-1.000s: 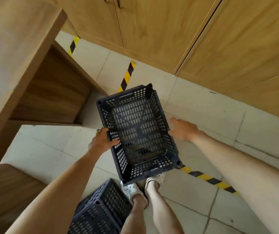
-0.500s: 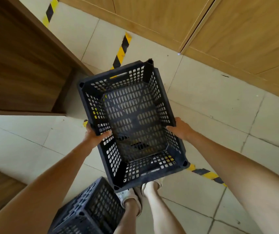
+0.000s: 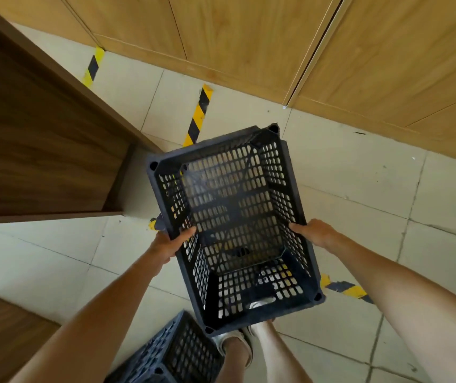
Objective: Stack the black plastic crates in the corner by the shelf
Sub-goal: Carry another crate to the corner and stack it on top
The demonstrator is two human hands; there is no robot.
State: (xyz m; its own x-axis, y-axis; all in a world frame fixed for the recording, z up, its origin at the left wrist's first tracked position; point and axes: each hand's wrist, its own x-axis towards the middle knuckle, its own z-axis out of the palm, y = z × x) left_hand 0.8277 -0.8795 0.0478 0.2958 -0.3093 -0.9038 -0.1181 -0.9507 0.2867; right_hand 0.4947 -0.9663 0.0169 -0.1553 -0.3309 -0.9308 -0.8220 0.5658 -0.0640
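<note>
I have the black crate point(image 3: 235, 225) up in the air, open side toward me, tilted so its far end points at the corner where the dark wooden shelf point(image 3: 41, 150) meets the floor. My left hand point(image 3: 166, 244) grips the left rim, thumb hooked over the top edge and inside the mesh wall. My right hand point(image 3: 315, 232) holds the right rim the same way, its fingers hidden behind the outer wall. Both hands are closed on the crate, and it hangs between them above the tiled floor point(image 3: 359, 194).

I judge the job is barely begun. Nothing stands in the corner yet, so this looks like the first crate, still to be lowered. A second crate point(image 3: 171, 357) waits near my feet at the bottom edge, on the floor and well apart from the corner. That one is still to be carried over and stacked on top.

To the far side runs a wall of light wooden cabinet doors point(image 3: 249, 37). Yellow-and-black floor tape point(image 3: 198, 114) runs from that wall toward the corner, with more tape on the right by my shoe point(image 3: 231, 341). What could get in the way, I reckon, is the shelf's end panel on the left, just beside the crate's far corner. My own feet stand right under the near end too.
</note>
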